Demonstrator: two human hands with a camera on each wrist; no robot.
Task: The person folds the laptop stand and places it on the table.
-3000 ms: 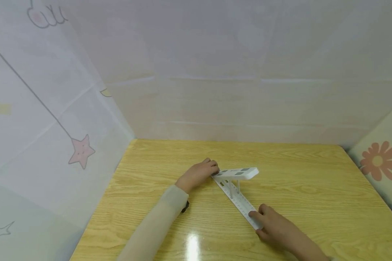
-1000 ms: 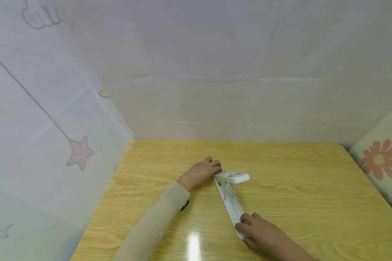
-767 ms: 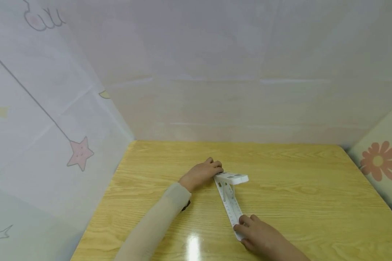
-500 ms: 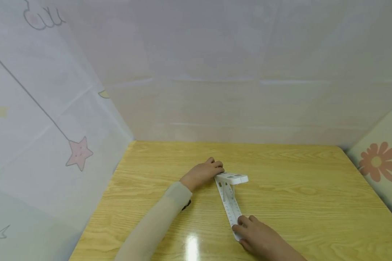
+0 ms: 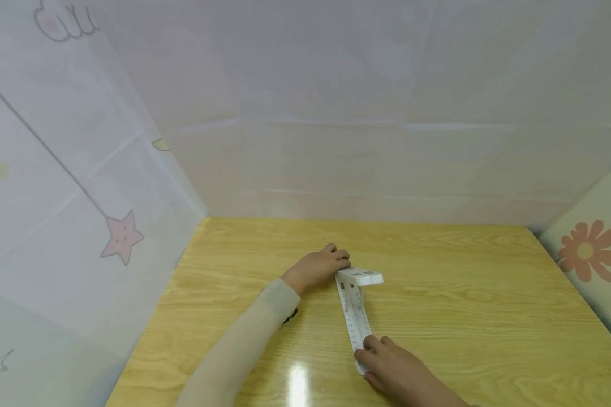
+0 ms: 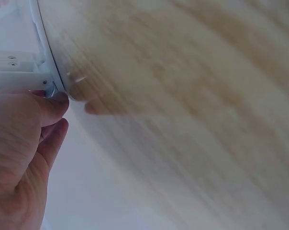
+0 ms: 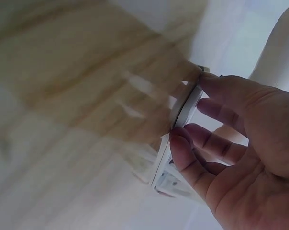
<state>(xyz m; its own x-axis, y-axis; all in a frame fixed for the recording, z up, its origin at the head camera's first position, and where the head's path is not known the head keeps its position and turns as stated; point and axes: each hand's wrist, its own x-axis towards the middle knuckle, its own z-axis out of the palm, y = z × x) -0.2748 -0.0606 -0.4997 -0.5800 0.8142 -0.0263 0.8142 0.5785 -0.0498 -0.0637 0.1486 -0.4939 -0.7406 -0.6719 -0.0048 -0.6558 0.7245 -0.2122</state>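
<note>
A white folding stand rests on the wooden table, its long slotted base running from the far end toward me. Its upper plate, with grey pads on top, is raised on thin struts above the base. My left hand holds the hinged far end; in the left wrist view, thumb and finger pinch the stand's corner near a hinge. My right hand grips the near end of the base. In the right wrist view its thumb and fingers hold the rounded end.
The wood-grained table reaches back to a pale sheet wall. Side sheets carry a pink star at left and an orange flower at right. A dark band shows at the left wrist.
The near end of the stand has swung left and toward me with my right hand. My left hand has shifted slightly right at the far end. Both keep their hold.
</note>
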